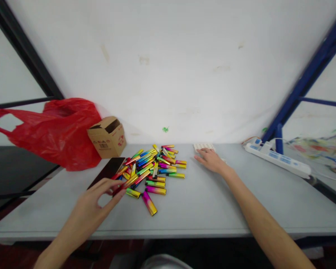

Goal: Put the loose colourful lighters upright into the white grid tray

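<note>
A shiny red-and-gold lighter (129, 182) is pinched between the thumb and fingers of my left hand (100, 200), at the near left side of a loose pile of metallic, rainbow-coloured lighters (145, 160). One pink-and-yellow lighter (149, 204) lies apart, closest to the table's front edge. On the right, my right hand (210, 160) reaches out with its fingers extended onto a small white sheet (202, 146) with rows of faint marks. The fingertips rest on or just above that sheet; I cannot tell if they grip anything.
A dark flat phone-like slab (108, 172) lies left of the pile. Behind it stand an open cardboard box (108, 138) and a red plastic bag (72, 138). A white power strip (278, 158) with plugs runs along the right side of the grey table (201, 209), near a blue metal frame (302, 86).
</note>
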The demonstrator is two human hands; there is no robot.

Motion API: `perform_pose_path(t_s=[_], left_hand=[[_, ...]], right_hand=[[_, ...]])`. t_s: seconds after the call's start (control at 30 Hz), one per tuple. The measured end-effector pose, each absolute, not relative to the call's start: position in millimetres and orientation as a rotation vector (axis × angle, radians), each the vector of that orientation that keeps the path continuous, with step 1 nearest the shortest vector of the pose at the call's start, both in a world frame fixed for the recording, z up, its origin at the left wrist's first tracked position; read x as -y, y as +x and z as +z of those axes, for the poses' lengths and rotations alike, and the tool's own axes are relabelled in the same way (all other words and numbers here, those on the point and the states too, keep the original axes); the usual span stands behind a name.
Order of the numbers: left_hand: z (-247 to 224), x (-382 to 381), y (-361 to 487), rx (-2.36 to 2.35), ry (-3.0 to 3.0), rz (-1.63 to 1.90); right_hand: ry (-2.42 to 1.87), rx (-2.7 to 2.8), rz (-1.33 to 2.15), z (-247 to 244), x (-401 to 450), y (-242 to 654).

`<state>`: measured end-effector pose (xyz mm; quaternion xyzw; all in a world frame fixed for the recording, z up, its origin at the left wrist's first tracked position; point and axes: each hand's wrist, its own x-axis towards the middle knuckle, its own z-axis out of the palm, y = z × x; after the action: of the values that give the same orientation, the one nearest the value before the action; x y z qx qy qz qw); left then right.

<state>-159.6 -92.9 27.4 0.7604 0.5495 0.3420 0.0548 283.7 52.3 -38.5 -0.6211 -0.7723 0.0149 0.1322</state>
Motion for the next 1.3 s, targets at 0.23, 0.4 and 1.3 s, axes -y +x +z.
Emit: perform_pose_path(t_s=[0.23, 0.4, 1.3], left_hand=[[43.5, 40.5, -115.2, -1.429, 2.582, 0.996], [32.5, -12.4, -93.1, -1.282, 2.718, 0.847], [-11.0, -91.6, -153.0, -1.735, 2.490, 0.602]], right_hand=[[-1.802, 2.218, 0.154, -23.5, -16.3, 323.2], [-1.712, 2.248, 0.316, -26.0, 2.0, 347.8], [-1.274, 2.215, 0.400, -39.2, -18.6, 312.3]])
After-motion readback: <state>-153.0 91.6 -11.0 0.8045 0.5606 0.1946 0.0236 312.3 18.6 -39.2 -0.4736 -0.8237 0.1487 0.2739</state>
